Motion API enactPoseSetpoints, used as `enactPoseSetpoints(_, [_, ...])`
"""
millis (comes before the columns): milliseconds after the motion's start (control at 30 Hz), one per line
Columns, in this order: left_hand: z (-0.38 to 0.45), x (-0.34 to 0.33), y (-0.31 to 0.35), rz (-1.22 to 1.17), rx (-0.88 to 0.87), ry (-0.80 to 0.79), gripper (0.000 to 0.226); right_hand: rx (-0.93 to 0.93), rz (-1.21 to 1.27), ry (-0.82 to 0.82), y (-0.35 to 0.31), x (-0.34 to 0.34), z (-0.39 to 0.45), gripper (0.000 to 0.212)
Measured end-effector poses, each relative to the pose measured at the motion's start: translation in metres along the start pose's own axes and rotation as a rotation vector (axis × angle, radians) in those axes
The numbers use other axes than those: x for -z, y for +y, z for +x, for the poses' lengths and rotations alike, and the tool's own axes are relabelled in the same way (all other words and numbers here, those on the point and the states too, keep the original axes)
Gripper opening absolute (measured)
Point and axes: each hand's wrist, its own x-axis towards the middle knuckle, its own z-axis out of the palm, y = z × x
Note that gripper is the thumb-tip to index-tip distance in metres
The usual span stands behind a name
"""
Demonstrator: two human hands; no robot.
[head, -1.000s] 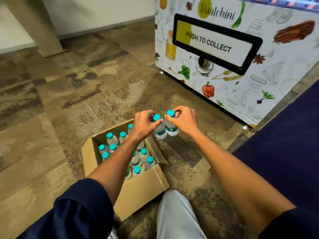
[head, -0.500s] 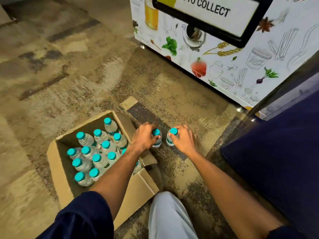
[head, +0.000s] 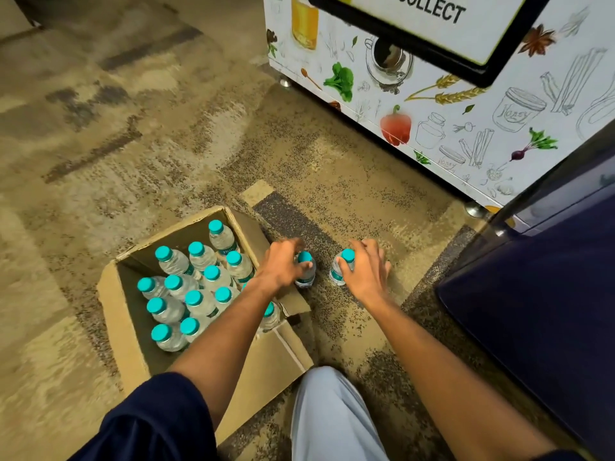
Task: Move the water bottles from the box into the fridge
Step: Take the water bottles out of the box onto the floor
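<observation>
Two small water bottles with teal caps stand upright on the carpet just right of the open cardboard box. My left hand grips the left bottle near its cap; its fingers are blurred. My right hand rests against the right bottle, thumb on the neck and fingers spread loosely beyond it. Several more teal-capped bottles stand packed inside the box, partly hidden by my left forearm. The dark blue fridge is at the right, its door face towards me.
A white vending machine with food drawings and a "collect" flap stands behind, on metal feet. My knee in light trousers is at the bottom centre. Patterned carpet stretches to the left and beyond the box.
Both hands have lowered the two bottles from the air to the carpet beside the box. My right hand's fingers have loosened and spread. The view has tilted down.
</observation>
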Motion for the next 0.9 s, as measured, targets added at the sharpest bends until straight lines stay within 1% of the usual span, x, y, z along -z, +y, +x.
enactPoseSetpoints(100, [-0.014,0.02,-0.01,0.011,-0.043,0.034,0.043,0.057,0.075,0.025,-0.016,0.001,-0.01,0.047])
enactPoseSetpoints(200, [-0.034,0.04,-0.025,0.013,-0.02,0.077,0.032,0.181,0.121,-0.006,-0.037,-0.005,-0.028,0.044])
enactPoseSetpoints(267, [-0.048,0.05,-0.038,0.036,0.004,0.081,0.032,0.275,0.149,-0.034,-0.053,-0.009,-0.044,0.042])
enactPoseSetpoints(367, [-0.063,0.056,-0.055,0.131,0.031,0.011,0.028,0.409,0.114,-0.1,-0.075,-0.016,-0.069,0.042])
enactPoseSetpoints(467, [-0.074,0.05,-0.069,0.275,0.061,-0.081,0.039,0.549,-0.036,-0.169,-0.092,-0.026,-0.089,0.042])
enactPoseSetpoints(533, [-0.077,0.043,-0.074,0.344,0.04,-0.08,0.039,0.552,-0.13,-0.23,-0.1,-0.032,-0.097,0.046])
enactPoseSetpoints(600, [-0.078,0.037,-0.077,0.416,0.009,-0.038,0.035,0.523,-0.174,-0.249,-0.106,-0.036,-0.101,0.046])
enactPoseSetpoints(767, [-0.076,0.028,-0.076,0.619,-0.044,0.044,0.034,0.492,-0.325,-0.253,-0.118,-0.041,-0.099,0.032])
enactPoseSetpoints(900, [-0.077,0.027,-0.073,0.643,-0.058,0.077,0.028,0.514,-0.435,-0.277,-0.125,-0.041,-0.096,0.029])
